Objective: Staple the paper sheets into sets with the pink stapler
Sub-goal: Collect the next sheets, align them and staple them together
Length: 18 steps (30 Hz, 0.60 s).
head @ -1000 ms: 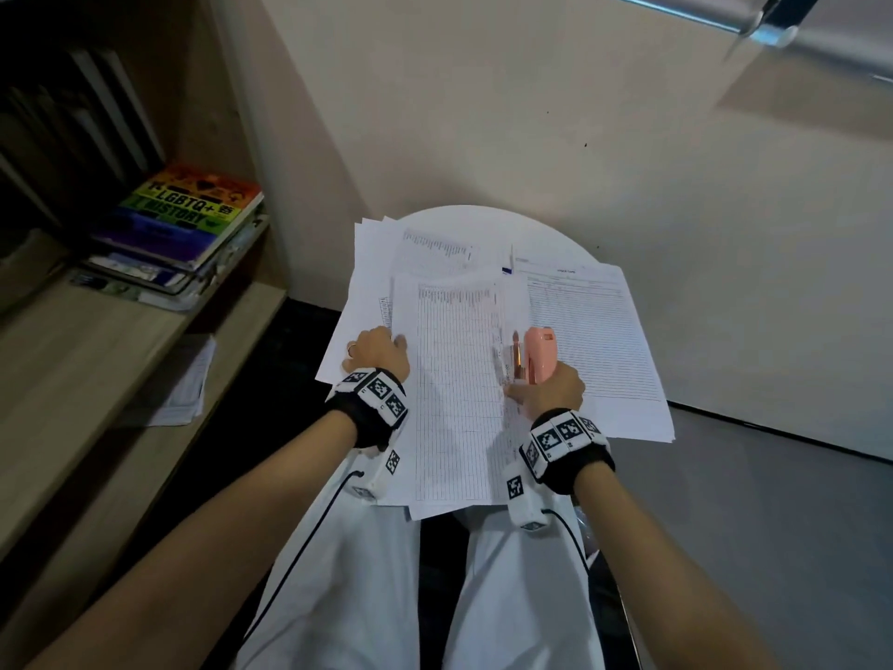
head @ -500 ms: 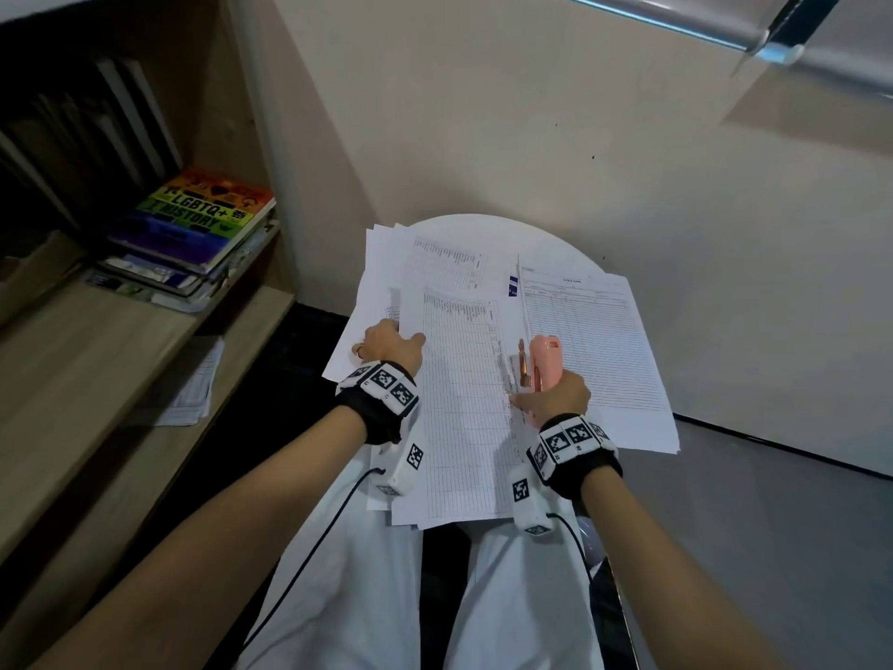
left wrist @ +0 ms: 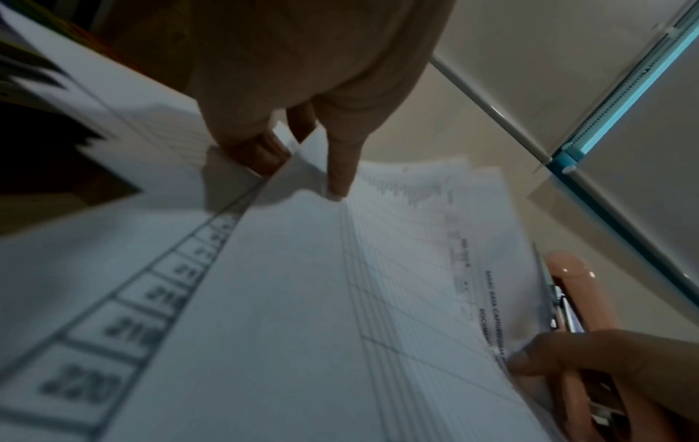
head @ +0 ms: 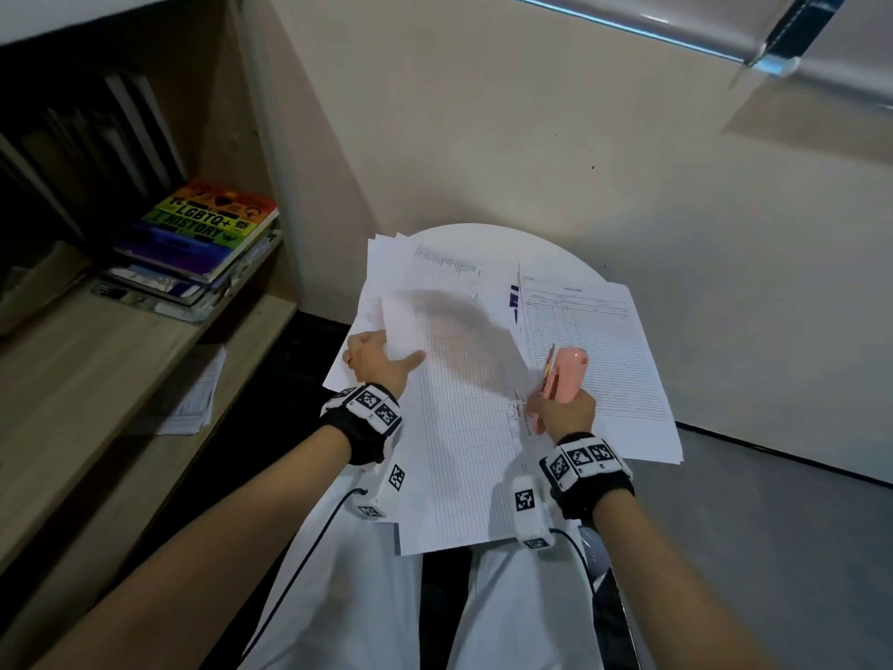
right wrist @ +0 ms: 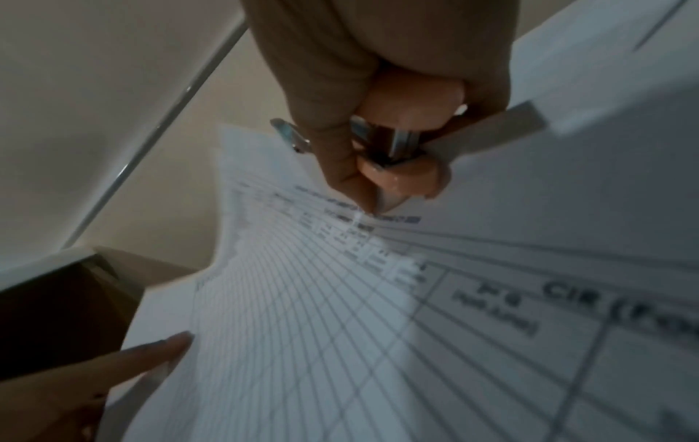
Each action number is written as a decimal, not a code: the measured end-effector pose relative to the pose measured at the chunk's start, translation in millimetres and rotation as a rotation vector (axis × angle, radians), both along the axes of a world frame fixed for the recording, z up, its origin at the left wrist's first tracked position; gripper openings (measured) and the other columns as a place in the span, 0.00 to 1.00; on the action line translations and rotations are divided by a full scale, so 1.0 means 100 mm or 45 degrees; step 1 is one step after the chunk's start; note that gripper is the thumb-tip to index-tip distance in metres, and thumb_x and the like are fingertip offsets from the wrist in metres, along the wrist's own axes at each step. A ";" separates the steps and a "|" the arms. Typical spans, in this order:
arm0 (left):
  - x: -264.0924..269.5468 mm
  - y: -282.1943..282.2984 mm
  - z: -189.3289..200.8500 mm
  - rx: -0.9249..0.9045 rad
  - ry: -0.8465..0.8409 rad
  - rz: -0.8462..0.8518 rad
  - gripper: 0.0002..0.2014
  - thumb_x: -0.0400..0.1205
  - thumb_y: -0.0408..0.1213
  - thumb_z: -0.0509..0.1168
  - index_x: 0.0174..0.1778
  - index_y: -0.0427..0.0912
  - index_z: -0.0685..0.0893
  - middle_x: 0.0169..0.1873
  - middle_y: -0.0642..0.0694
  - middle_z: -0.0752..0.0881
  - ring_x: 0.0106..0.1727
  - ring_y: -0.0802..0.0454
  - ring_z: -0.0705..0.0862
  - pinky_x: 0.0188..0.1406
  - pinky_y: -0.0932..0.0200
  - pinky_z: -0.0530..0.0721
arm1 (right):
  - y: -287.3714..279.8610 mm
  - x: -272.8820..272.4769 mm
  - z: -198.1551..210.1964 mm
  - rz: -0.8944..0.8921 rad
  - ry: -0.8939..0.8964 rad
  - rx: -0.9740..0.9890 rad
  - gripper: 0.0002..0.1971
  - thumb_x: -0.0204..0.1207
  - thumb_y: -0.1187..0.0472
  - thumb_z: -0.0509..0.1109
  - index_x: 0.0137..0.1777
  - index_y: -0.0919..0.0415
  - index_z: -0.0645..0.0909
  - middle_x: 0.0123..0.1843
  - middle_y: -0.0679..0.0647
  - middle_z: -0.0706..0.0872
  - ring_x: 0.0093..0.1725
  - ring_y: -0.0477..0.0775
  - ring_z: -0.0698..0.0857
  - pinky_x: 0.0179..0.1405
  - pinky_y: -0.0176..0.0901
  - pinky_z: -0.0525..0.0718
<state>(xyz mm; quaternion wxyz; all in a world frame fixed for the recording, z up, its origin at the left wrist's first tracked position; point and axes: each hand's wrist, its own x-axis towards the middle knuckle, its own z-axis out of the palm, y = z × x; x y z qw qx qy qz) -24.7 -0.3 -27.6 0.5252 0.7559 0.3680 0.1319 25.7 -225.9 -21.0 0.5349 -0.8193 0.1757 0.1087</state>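
A set of printed table sheets (head: 459, 437) lies across the white round table (head: 488, 234) and my lap. My left hand (head: 386, 360) pinches its left edge, thumb (left wrist: 336, 179) on top and fingers (left wrist: 261, 149) underneath. The far end of the set is blurred. My right hand (head: 546, 408) grips the pink stapler (head: 568, 374) at the set's right edge. In the right wrist view the stapler (right wrist: 401, 179) sits in my curled fingers, with the paper's corner by its mouth. Whether the corner lies inside the mouth is unclear.
A stack of lined forms (head: 604, 360) lies on the right of the table, and more loose sheets (head: 415, 263) on the far left. A wooden shelf (head: 96, 360) with books (head: 203, 239) stands to my left. A wall rises close behind the table.
My left hand went from resting on the set's left edge to pinching it, and the set's far end moved up and left. The stapler tilted up in my right hand.
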 end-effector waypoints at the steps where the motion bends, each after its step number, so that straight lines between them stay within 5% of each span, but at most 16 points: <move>1: -0.02 0.00 0.03 0.020 -0.004 0.024 0.27 0.69 0.42 0.79 0.61 0.34 0.82 0.66 0.40 0.71 0.72 0.41 0.67 0.67 0.56 0.69 | -0.01 0.00 0.00 -0.024 0.006 0.078 0.09 0.62 0.77 0.76 0.36 0.68 0.79 0.34 0.62 0.83 0.28 0.57 0.79 0.25 0.42 0.79; 4: -0.04 0.03 0.09 -0.088 -0.213 -0.017 0.28 0.71 0.44 0.78 0.63 0.35 0.81 0.71 0.43 0.72 0.73 0.45 0.69 0.77 0.51 0.68 | -0.07 -0.02 0.03 -0.056 0.000 0.220 0.11 0.63 0.79 0.73 0.32 0.65 0.78 0.31 0.58 0.80 0.26 0.56 0.77 0.23 0.40 0.74; 8: -0.05 0.00 0.18 -0.292 -0.411 -0.166 0.14 0.79 0.34 0.70 0.60 0.36 0.81 0.55 0.44 0.86 0.58 0.44 0.85 0.64 0.41 0.83 | -0.13 -0.05 0.14 0.016 0.024 0.225 0.09 0.65 0.76 0.77 0.36 0.66 0.79 0.30 0.59 0.81 0.19 0.54 0.77 0.17 0.38 0.75; 13: 0.04 0.00 0.20 -0.201 -0.373 -0.381 0.20 0.82 0.31 0.64 0.70 0.34 0.72 0.64 0.44 0.80 0.64 0.48 0.79 0.71 0.49 0.76 | -0.15 -0.03 0.29 0.083 -0.054 0.181 0.12 0.63 0.68 0.83 0.39 0.67 0.81 0.32 0.61 0.85 0.24 0.56 0.82 0.24 0.42 0.83; 18: 0.08 -0.08 0.12 -0.159 -0.245 -0.217 0.16 0.82 0.33 0.66 0.62 0.30 0.75 0.54 0.42 0.80 0.54 0.49 0.77 0.57 0.58 0.76 | -0.12 0.03 0.24 -0.128 -0.028 0.102 0.14 0.60 0.69 0.82 0.40 0.69 0.79 0.33 0.63 0.83 0.23 0.57 0.80 0.24 0.44 0.81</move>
